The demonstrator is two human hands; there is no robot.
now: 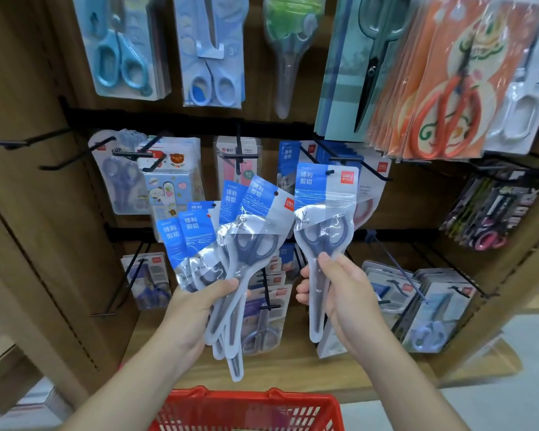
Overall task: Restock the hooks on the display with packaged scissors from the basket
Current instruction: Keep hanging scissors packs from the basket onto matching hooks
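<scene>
Blue-topped clear plastic scissors pack (324, 213) with grey-handled scissors is held upright in the right hand (346, 297): thumb pressed on the front of the lower, blade end, fingers curled behind, pinching it. Pack top is up at a black wire hook (372, 170) in the display's middle row; its hang hole is right at the hook end, cannot tell if it is threaded on. More blue-topped packs (288, 157) hang just behind it on that row. Left hand (196, 312) grips a fanned bunch of matching blue-topped scissors packs (231, 241) by their lower ends, thumb across the front, fingers wrapped behind; tops spread up and left, blade tips poke out below the hand. Bunch is off any hook, in front of the lower rows, beside the single pack but not touching it. Red plastic mesh basket (246, 399) sits at the bottom edge below both forearms; contents not readable. Brown wood-look display board (28, 213) carries black rails and hooks; two bare black hooks (78, 152) stick out at the left of the middle row. Top row: light blue scissors cards (122, 48), a dark teal scissors pack (371, 57), and orange scissors packs (442, 88) at the right.
</scene>
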